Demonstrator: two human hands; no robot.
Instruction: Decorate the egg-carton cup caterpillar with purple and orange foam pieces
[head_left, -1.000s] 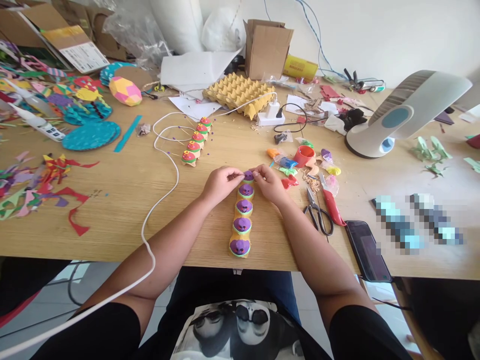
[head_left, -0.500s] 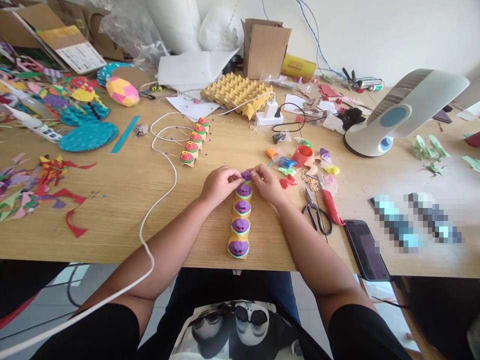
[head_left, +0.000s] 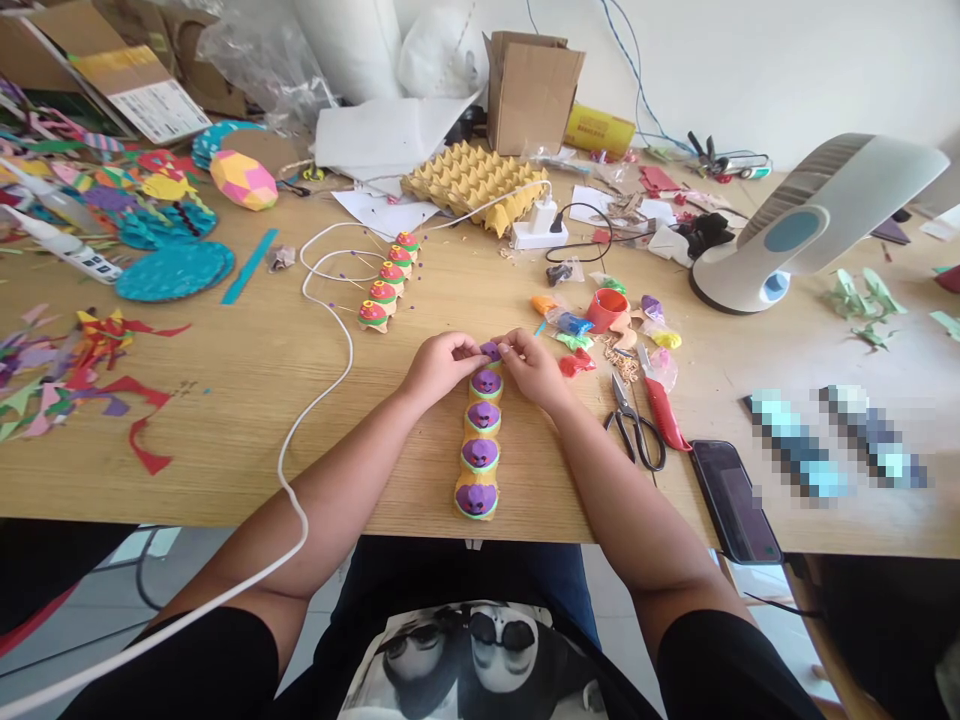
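Both hands (head_left: 487, 365) pinch the purple cap (head_left: 491, 351) topping the caterpillar row's (head_left: 480, 440) far end.

Matt wood-grain table (head_left: 247, 400); cardboard egg tray (head_left: 469, 180); glossy phone (head_left: 735, 500).

A single head-worn camera looks forward and down from close above the wooden table (head_left: 247, 400), facing the wall behind; no second view exists.

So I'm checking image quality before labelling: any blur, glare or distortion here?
Head view: daylight is even and the hands, left hand and right hand, look sharp on the purple-topped row; wide-angle bending curves the table edge; two pixelated patches hide items at right; the phone screen shows faint reflection.
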